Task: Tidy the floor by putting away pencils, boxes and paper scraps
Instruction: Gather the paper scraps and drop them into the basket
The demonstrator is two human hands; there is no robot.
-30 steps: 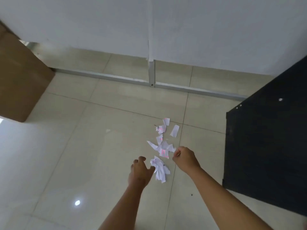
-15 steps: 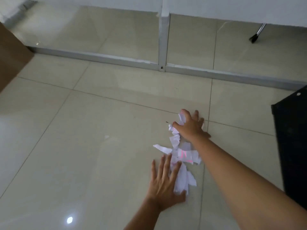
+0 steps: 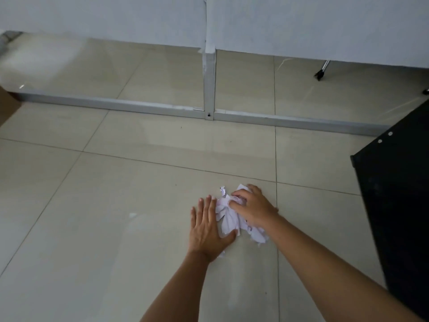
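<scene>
Torn white paper scraps, some tinged pink, lie bunched in a crumpled heap on the pale tiled floor, just left of a grout line, with a few ragged bits straggling at the heap's near edge.

It looks like an office or work room. The floor has big shiny tiles. At 12 o'clock stands a white wall panel in a metal frame, with a black cabinet at 3 o'clock.
</scene>
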